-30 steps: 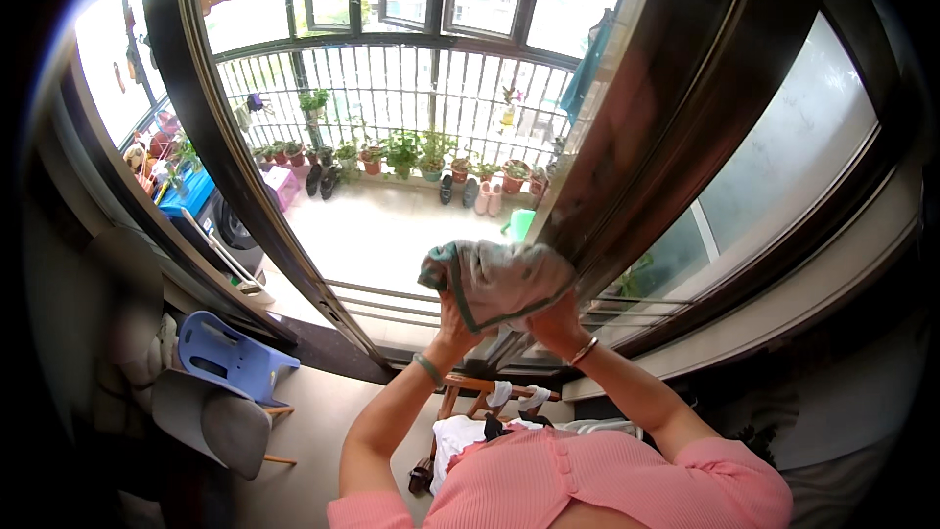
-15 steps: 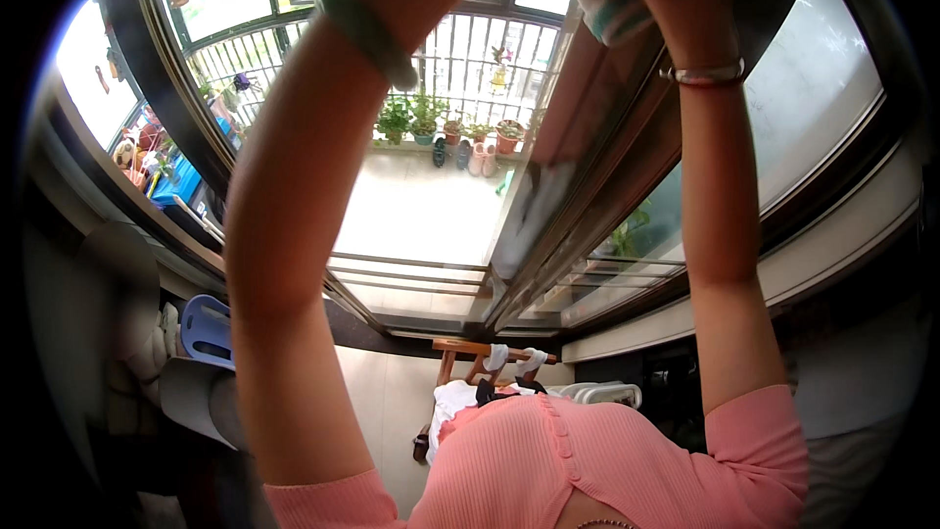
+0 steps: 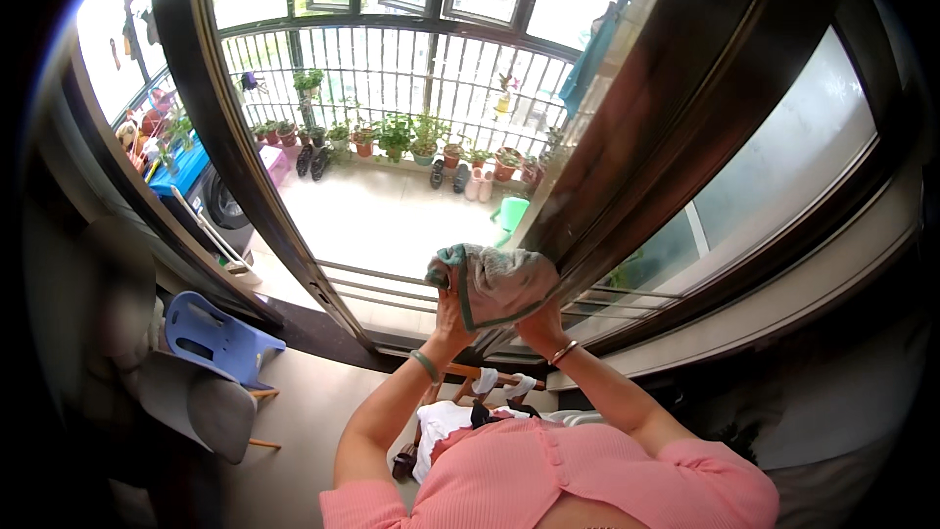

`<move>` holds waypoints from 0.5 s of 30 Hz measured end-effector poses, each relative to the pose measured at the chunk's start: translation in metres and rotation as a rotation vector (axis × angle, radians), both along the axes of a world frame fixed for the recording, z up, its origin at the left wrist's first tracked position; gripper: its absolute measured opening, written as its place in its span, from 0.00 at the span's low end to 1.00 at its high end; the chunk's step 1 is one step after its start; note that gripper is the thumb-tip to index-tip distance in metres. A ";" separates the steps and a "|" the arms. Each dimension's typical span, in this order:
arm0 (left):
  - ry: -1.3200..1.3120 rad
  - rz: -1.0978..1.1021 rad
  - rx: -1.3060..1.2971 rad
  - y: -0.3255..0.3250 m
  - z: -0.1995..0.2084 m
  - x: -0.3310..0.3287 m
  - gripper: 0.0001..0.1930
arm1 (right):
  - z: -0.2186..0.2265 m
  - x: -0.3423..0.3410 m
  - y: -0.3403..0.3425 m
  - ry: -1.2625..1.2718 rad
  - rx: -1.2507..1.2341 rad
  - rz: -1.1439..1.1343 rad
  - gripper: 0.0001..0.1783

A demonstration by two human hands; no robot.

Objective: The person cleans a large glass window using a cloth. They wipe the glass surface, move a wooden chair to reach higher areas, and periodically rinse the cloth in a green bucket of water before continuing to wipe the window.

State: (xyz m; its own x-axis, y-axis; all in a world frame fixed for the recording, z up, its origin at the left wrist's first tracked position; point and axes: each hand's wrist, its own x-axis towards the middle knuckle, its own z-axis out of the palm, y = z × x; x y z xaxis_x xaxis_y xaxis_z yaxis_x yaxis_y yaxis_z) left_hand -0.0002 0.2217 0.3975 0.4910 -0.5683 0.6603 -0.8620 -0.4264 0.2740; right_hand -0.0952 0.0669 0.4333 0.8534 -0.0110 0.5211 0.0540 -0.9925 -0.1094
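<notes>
A grey-white cloth [image 3: 504, 279] with a green border is held up in front of me, bunched at its left end and spread toward the right. My left hand [image 3: 452, 312] grips its left side, wearing a green bangle on the wrist. At the lower right corner my right hand [image 3: 541, 326] holds the cloth, its fingers mostly hidden behind the fabric; a thin bracelet circles that wrist. Just beyond the cloth is the dark-framed sliding glass door [image 3: 676, 127], its edge close to my right hand.
Outside the doorway lies a balcony with potted plants [image 3: 394, 132], shoes [image 3: 478, 184], a green watering can [image 3: 512, 214] and a washing machine [image 3: 223, 198]. A blue plastic chair [image 3: 220, 333] and a grey chair [image 3: 196, 402] stand left. A wooden rack [image 3: 470, 372] with clothes is below.
Both hands have come down from high overhead to chest level, bringing the cloth with them. The cloth now shows more fully, and the view of the balcony has opened up.
</notes>
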 end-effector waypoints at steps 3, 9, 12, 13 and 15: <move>0.050 -0.059 -0.060 -0.008 0.022 -0.001 0.43 | 0.020 0.003 -0.006 -0.031 -0.147 0.010 0.29; -0.293 -0.062 -0.588 -0.024 0.227 0.062 0.49 | 0.189 0.074 -0.008 -0.533 0.077 0.163 0.35; -0.599 -0.139 -0.825 -0.018 0.339 0.098 0.40 | 0.305 0.095 -0.003 -0.657 -0.557 0.012 0.22; -0.648 -0.132 -0.841 -0.005 0.375 0.098 0.31 | 0.342 0.106 0.002 -0.755 -0.515 0.053 0.15; -0.710 -0.195 -0.887 0.005 0.418 0.097 0.28 | 0.386 0.114 0.014 -0.881 -0.668 0.019 0.13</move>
